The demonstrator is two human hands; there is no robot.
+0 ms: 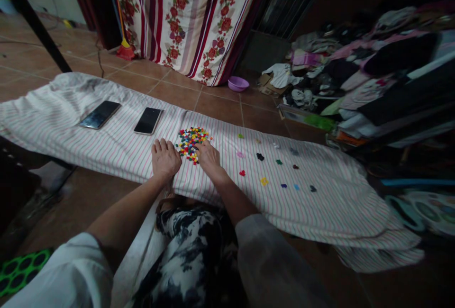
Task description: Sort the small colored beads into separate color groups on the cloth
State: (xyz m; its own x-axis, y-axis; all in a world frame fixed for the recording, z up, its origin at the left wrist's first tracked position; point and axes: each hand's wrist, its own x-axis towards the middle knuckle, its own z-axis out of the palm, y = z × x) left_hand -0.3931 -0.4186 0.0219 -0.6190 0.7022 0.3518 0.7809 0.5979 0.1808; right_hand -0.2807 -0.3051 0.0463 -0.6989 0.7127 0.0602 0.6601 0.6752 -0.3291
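Note:
A pile of small coloured pieces (192, 138) lies on the striped cloth (117, 149), in red, yellow, green, blue and white. My left hand (165, 158) rests flat on the cloth at the pile's left edge, fingers stretched out and holding nothing. At the pile's right side is my right hand (209, 156), its fingertips pinched together among the pieces; whatever is between them is too small to make out. Sorted clusters of single colours spread to the right, among them pink (241, 154), black (260, 157), red (242, 173), yellow (264, 181) and green (279, 161).
Two dark-screened phones (148, 121) lie on the cloth left of the pile. Beyond the cloth are a purple basin (238, 84), a floral curtain (185, 23) and a red broom (125, 50) on the tiled floor. Heaped clothes (355, 71) fill the right side.

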